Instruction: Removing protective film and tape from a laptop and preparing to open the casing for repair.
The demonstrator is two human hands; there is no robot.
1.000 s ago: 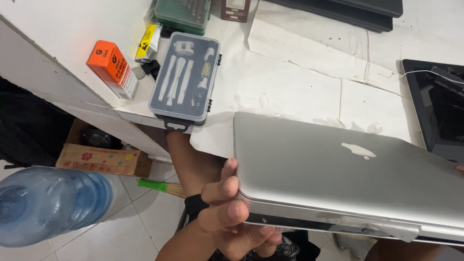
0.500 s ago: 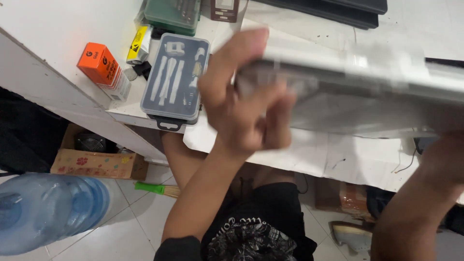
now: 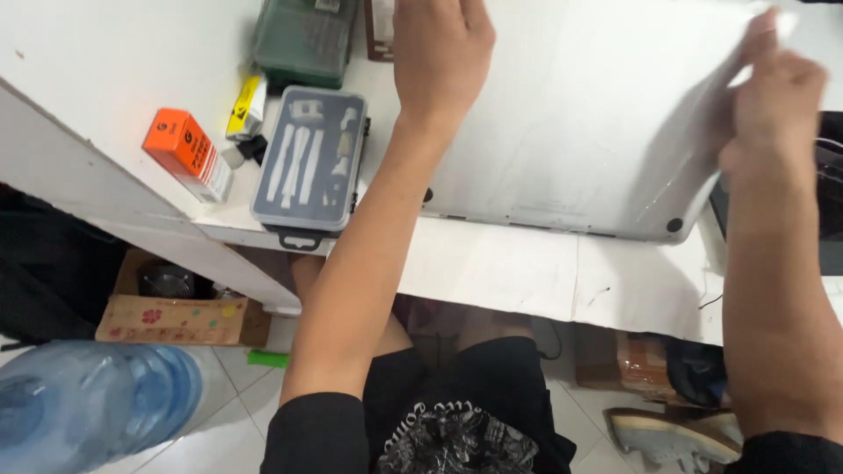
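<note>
A silver laptop (image 3: 580,132) lies closed on the white table (image 3: 88,61) with its underside up; black rubber feet show at its near corners. My left hand (image 3: 443,53) lies on the laptop's far left part, fingers reaching past the top of the view. At the laptop's right edge, my right hand (image 3: 773,96) grips the corner with bent fingers. White paper (image 3: 544,272) lies under the laptop and hangs over the table's front edge.
Left of the laptop sit a grey tool case (image 3: 309,167), an orange box (image 3: 186,151), a yellow pack (image 3: 246,105) and a green case (image 3: 303,35). A dark device (image 3: 830,202) lies at the right. On the floor are a water bottle (image 3: 88,408), a cardboard box (image 3: 176,316) and a sandal (image 3: 676,434).
The laptop was held lid-up off the table's edge, then turned over in both hands. It now lies bottom-up on the table.
</note>
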